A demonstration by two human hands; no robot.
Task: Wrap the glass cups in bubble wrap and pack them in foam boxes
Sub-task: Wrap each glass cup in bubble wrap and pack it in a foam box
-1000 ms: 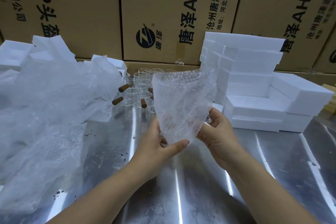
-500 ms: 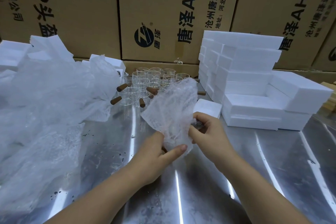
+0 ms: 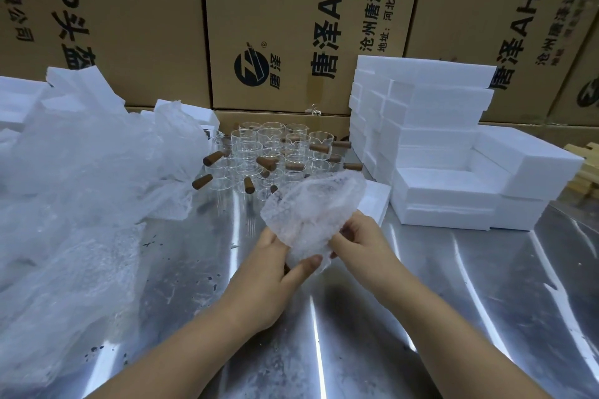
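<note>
1. Head view. Shows the left hand (image 3: 269, 272) gripping the lower end of a bubble wrap piece (image 3: 308, 214), thumb laid across the front, fingers curled behind.
2. Shows the right hand (image 3: 359, 243) pinching the right edge of the same piece, fingers bent round the fold.
3. Finds the piece puffed into a rounded bundle, lifted above the steel table (image 3: 405, 317), just in front of the glass cups (image 3: 259, 155).
4. Cannot tell for certain about a cup already inside. Looks filled out, with a small dark spot under the left thumb, maybe a wooden handle.
5. Shows many bare cups with brown handles standing together at the back of the table, between a heap of loose wrap (image 3: 81, 178) on the left and stacked foam boxes (image 3: 437, 146) on the right. Places one small foam box (image 3: 377, 201) just beside the bundle, and cardboard cartons (image 3: 291, 26) as a wall behind everything.
6. Judges the step in hand as wrapping: closing the sheet round one cup, with packing of it not yet begun.
7. Calls next for folding the loose upper flap over and tucking it tight, with a gentle grip because of the glass. Then calls for carrying the bundle to the right, toward the foam boxes.
</note>
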